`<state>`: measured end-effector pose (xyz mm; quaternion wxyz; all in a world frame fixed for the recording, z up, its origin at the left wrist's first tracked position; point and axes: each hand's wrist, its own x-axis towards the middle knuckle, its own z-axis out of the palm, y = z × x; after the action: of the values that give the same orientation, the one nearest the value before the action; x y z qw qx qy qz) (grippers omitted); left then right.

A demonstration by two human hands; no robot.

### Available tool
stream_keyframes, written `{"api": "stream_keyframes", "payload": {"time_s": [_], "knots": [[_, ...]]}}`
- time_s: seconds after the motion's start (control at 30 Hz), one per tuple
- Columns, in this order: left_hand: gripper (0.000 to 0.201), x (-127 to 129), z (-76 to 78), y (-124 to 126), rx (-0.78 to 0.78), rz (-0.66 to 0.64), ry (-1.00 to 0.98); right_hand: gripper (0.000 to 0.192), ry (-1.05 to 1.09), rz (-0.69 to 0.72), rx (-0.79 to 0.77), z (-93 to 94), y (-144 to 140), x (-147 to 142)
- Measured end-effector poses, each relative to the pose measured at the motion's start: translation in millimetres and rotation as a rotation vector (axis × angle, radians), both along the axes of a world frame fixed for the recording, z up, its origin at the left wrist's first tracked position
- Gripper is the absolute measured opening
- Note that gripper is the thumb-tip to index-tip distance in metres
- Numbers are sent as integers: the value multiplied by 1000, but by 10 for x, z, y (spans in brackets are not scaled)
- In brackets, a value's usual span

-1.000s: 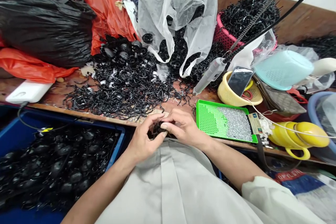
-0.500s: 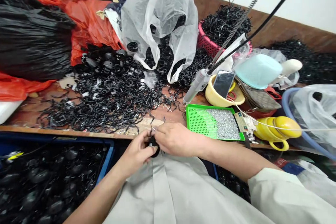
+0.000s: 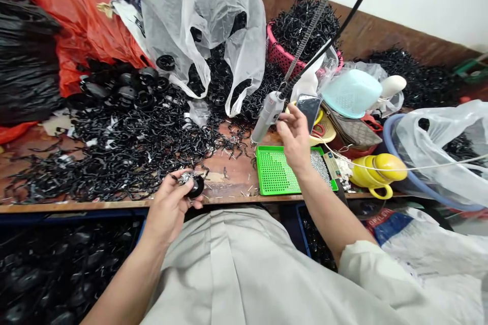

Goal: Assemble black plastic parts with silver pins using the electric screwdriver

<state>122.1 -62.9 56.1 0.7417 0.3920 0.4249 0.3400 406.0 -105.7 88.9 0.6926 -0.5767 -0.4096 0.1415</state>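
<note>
Right hand [image 3: 294, 138] has risen, fingers open beside the screwdriver [image 3: 267, 116]; left hand [image 3: 171, 206] grips black part [image 3: 195, 185].

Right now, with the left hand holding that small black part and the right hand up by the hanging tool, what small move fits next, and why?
Probably close the right hand around the hanging electric screwdriver. Its fingers are open just beside the tool's grey body, seemingly not yet gripping it, while the left hand holds the small black part face up over the table edge, next to the green screw tray.

light: bright, even | shadows: soft | focus: sharp | edges: wide-angle bowing
</note>
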Motion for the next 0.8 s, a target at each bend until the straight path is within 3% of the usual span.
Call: {"api": "stream_keyframes", "payload": {"time_s": [0.1, 0.2, 0.33, 0.5, 0.63, 0.8], "knots": [[36, 158, 31, -55, -49, -55, -9, 58, -81, 251, -190, -198, 250, 138], [37, 356, 18, -104, -76, -90, 14, 49, -127, 297, -266, -290, 368, 18], [36, 569, -50, -125, -108, -113, 7, 51, -102, 249, -159, -173, 216, -230], [34, 775, -147, -156, -92, -92, 45, 47, 220, 299, -87, -64, -47, -499], [37, 821, -222, -173, -84, -88, 47, 48, 406, 290, -32, -27, -97, -705], [38, 790, -262, -169, -88, -100, 23, 43, 459, 287, 32, 32, -25, -898]]}}
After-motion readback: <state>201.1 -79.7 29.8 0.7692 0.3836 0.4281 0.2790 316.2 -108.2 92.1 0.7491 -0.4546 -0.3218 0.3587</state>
